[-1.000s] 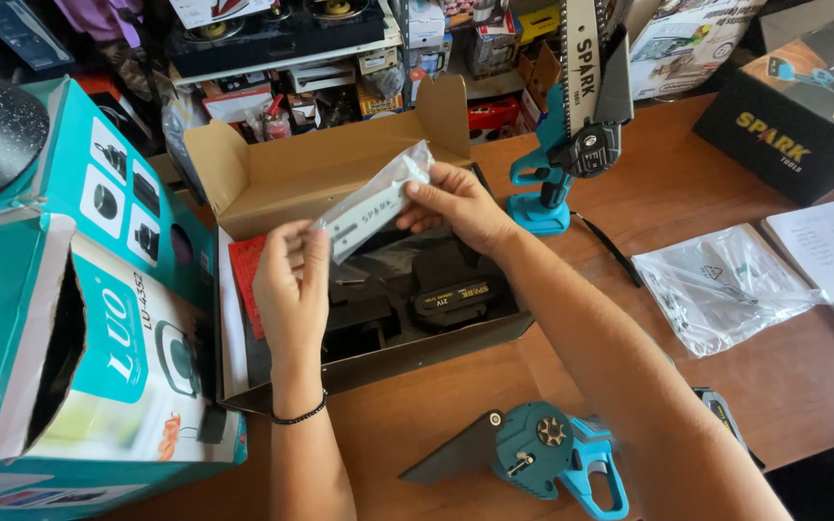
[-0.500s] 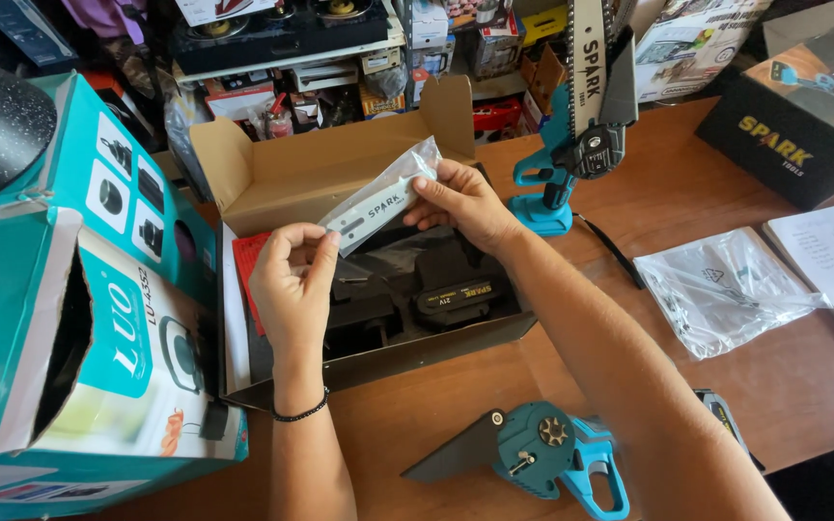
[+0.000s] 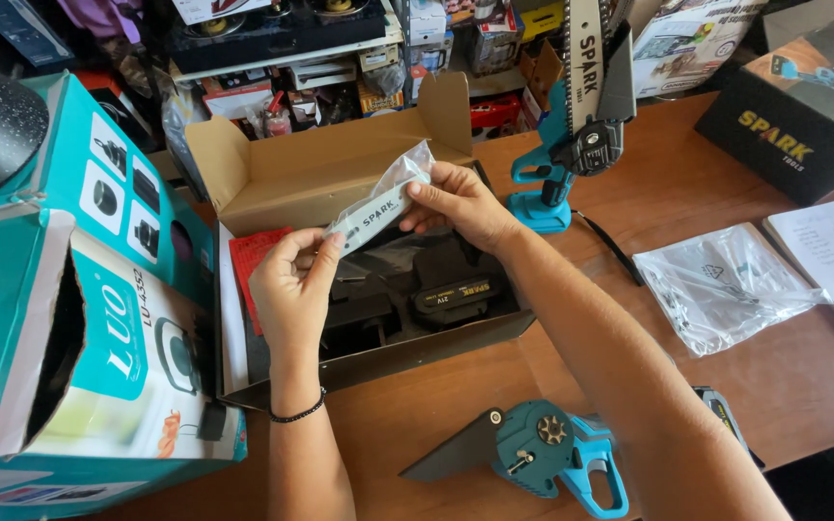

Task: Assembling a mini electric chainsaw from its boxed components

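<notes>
Your fingers (image 3: 316,253) are pinched on the two ends of a bagged bar (image 3: 375,210): your left hand (image 3: 291,289) clamps the lower end between thumb and fingertips, and your right hand (image 3: 460,203) nips the upper end, where the loose plastic bunches up above your fingertips. Held like that, the bar spans slantwise between the two grips, its flat printed face turned up toward you, so it seems you hold it by the ends to keep the face unobstructed.

Straight below your fingers sits the open box (image 3: 320,174), flaps folded back. Under your right hand a black battery (image 3: 460,289) lies in the box's dark tray, and a red leaflet (image 3: 258,260) stands at the left wall beside your left fingers.

Beyond your right fingers a blue saw (image 3: 576,135) stands upright on the table (image 3: 649,203), bar pointing up. Nearer you, below your right forearm, a second blue saw body (image 3: 552,449) lies on its side. Off to the right of your fingers lies an empty clear bag (image 3: 726,289). To the left of your left hand stands a teal carton (image 3: 98,318)
</notes>
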